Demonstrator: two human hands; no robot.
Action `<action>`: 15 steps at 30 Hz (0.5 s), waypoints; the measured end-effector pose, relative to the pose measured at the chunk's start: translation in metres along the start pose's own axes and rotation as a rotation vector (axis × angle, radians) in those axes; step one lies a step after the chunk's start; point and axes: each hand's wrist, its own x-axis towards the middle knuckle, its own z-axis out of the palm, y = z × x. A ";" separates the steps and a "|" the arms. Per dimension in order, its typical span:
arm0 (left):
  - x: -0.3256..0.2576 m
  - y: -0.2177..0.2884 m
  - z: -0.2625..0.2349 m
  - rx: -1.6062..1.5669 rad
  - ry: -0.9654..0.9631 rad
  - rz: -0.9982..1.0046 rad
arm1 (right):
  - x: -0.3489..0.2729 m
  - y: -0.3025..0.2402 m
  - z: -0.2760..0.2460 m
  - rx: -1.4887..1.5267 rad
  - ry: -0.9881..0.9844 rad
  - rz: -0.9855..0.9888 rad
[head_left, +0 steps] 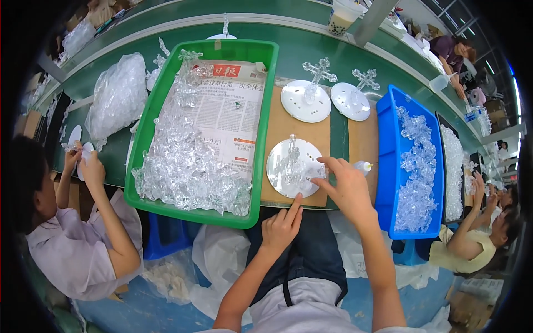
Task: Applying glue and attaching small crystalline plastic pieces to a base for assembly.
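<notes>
In front of me a white round disc (307, 151) lies on a brown board, with clear plastic pieces (290, 166) on it. The index finger of my left hand (282, 228) stretches to the disc's near edge and touches it; the other fingers are loosely bent. My right hand (351, 191) is at the disc's right side, thumb and index finger curved around a small clear plastic piece, partly lost against the white. Farther back stand two more white discs, the left disc (297, 105) and the right disc (345, 106), each with a clear cross.
Left is a green tray (271, 72) lined with newspaper, holding clear pieces; right, a blue tray (387, 166) of similar pieces. A small bottle (363, 166) lies beside my right hand. A co-worker (83, 244) sits left with a white disc; others work at right. A drink cup (343, 19) stands behind.
</notes>
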 end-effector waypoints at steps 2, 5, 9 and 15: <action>0.001 0.001 0.000 -0.020 -0.003 -0.004 | 0.005 -0.002 -0.010 -0.079 -0.068 -0.060; 0.000 0.002 0.001 -0.020 0.005 0.000 | 0.011 0.004 -0.002 -0.140 -0.111 -0.076; 0.001 0.003 -0.001 -0.026 -0.012 -0.006 | 0.015 0.008 0.004 -0.101 -0.163 -0.028; 0.023 0.018 -0.014 -0.115 -0.007 -0.031 | 0.020 0.014 0.009 -0.064 -0.105 -0.121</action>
